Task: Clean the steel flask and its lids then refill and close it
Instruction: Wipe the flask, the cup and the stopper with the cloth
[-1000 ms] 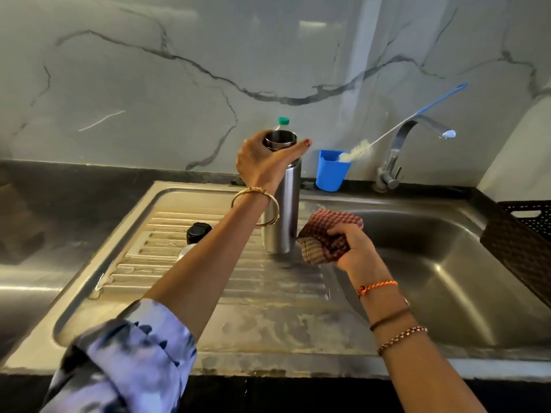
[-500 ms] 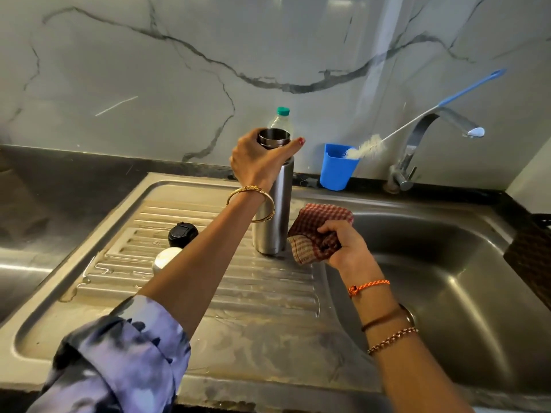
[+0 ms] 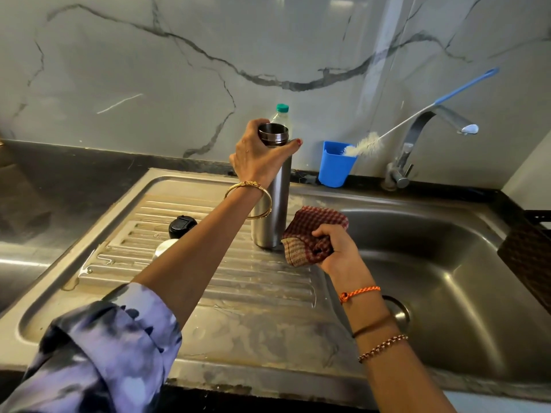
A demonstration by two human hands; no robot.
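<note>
The steel flask [image 3: 275,210] stands upright and uncapped on the wet drainboard [image 3: 238,281]. My left hand [image 3: 261,155] grips it around the neck, just under the open mouth. My right hand [image 3: 335,248] holds a bunched red checked cloth [image 3: 310,234] against the flask's lower right side, near its base. A black lid [image 3: 180,226] and a white lid [image 3: 165,247] lie on the drainboard to the left, partly hidden by my left forearm.
A clear plastic bottle with a green cap [image 3: 281,113] stands behind the flask. A blue cup [image 3: 335,166] holding a long bottle brush [image 3: 366,144] sits by the tap [image 3: 417,138]. The sink basin [image 3: 447,278] lies to the right, with a dark basket [image 3: 527,254] at its edge.
The cloth in my right hand has slid down the flask's side toward its base. My left hand keeps the same hold on the neck. The camera has shifted a little.
</note>
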